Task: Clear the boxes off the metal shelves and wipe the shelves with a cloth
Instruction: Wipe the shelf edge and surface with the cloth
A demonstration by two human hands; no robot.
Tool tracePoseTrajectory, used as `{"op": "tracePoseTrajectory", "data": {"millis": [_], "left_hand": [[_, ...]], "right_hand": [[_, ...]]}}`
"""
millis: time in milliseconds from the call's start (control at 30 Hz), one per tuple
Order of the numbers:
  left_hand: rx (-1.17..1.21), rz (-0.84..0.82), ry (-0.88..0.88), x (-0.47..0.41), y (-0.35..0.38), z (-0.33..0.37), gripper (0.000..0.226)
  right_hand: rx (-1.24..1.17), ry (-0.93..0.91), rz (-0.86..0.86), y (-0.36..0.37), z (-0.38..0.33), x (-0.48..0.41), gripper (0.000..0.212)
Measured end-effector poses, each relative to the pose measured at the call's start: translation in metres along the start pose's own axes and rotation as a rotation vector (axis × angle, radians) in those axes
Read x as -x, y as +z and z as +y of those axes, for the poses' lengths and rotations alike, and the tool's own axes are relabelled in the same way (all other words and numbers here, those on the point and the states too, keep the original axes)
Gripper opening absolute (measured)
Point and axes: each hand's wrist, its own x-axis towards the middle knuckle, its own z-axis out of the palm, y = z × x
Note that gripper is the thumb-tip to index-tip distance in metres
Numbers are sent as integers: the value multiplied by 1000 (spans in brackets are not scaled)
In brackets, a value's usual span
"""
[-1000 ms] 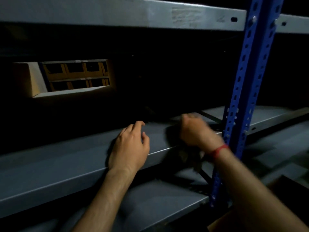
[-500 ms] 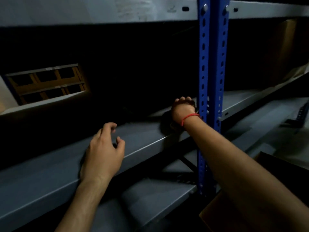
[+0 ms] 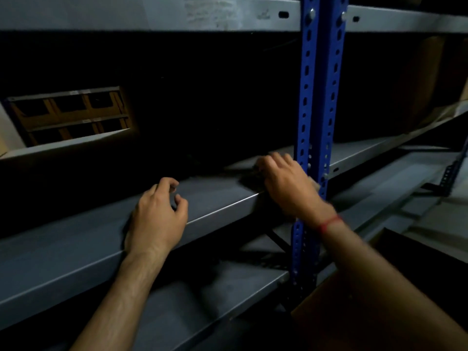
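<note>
A grey metal shelf (image 3: 88,244) runs across the middle of the view. My right hand (image 3: 286,183), with a red thread on the wrist, lies at the shelf's front edge just left of the blue upright post (image 3: 316,110). Its bent fingers hold a dark cloth (image 3: 249,176) against the shelf; most of the cloth is hidden under the hand. My left hand (image 3: 157,219) rests its palm on the shelf's front lip, fingers loosely curled and holding nothing. A brown cardboard box (image 3: 430,84) stands on the shelf section to the right of the post.
Another shelf (image 3: 152,11) runs overhead and a lower one (image 3: 190,307) sits beneath my arms. An open cardboard box (image 3: 326,315) is at the lower right. At the far left is a lit opening with brown cardboard dividers (image 3: 68,117). The shelf's back is very dark.
My right hand slid back with the cloth from deeper on the shelf to its front edge by the post. My left hand stays on the lip, its fingers curled more than a second ago.
</note>
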Motion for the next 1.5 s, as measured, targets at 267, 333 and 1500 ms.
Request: {"op": "tracePoseTrajectory", "data": {"millis": [267,333,1500], "left_hand": [[-24,-11,-15,0,1,1,24],[-32,-20,-11,-1,1,0,24],[381,-130,-71,-4,-10,-11,21]], "right_hand": [[-208,-288,277,60,-65,94,32],[-122,-177,354,48,-32,71,39],[-28,234,-123,7,-16,-24,27]]}}
